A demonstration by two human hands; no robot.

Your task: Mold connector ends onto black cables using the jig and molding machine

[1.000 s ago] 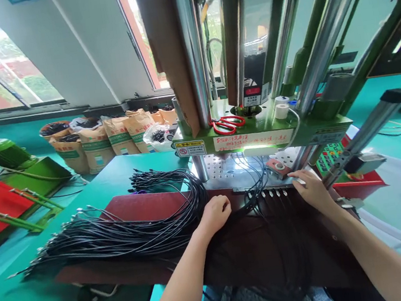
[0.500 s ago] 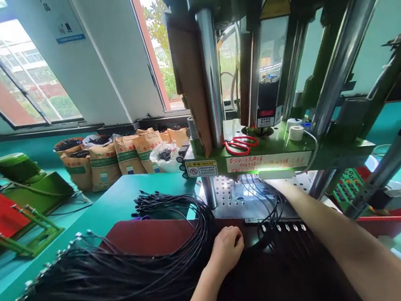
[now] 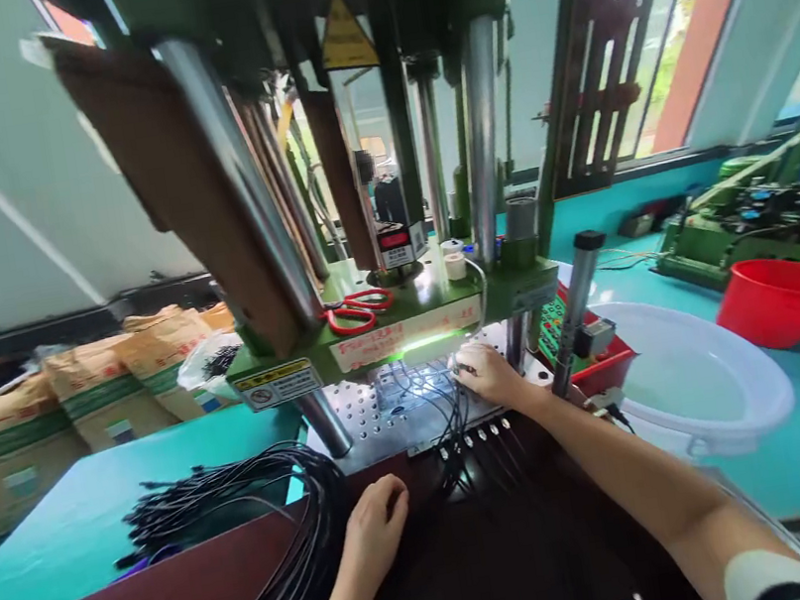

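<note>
My right hand [image 3: 484, 374] reaches under the green press head, its fingers bent at the right end of a clear mould [image 3: 413, 386] on the perforated metal plate [image 3: 356, 409]. Whatever those fingers hold is too small to tell. Black cables [image 3: 453, 427] run from the mould over the plate's front edge. Several cable ends with metal tips [image 3: 481, 435] lie in a row there. My left hand [image 3: 382, 518] rests on the dark table with curled fingers, beside a large bundle of black cables [image 3: 323, 502]; what is in it, if anything, is hidden.
Red-handled scissors [image 3: 361, 311] and a white tape roll [image 3: 455, 265] lie on the press ledge [image 3: 411, 323]. Steel columns [image 3: 322, 422] flank the plate. Right of it are a red bin [image 3: 606, 367], a white tub [image 3: 688, 372] and a red bucket [image 3: 787, 297]. Sacks [image 3: 95, 396] stand at left.
The view has swung to the right. My right hand, hidden under the press before, now shows at the right end of the mould. My left hand stays curled on the table.
</note>
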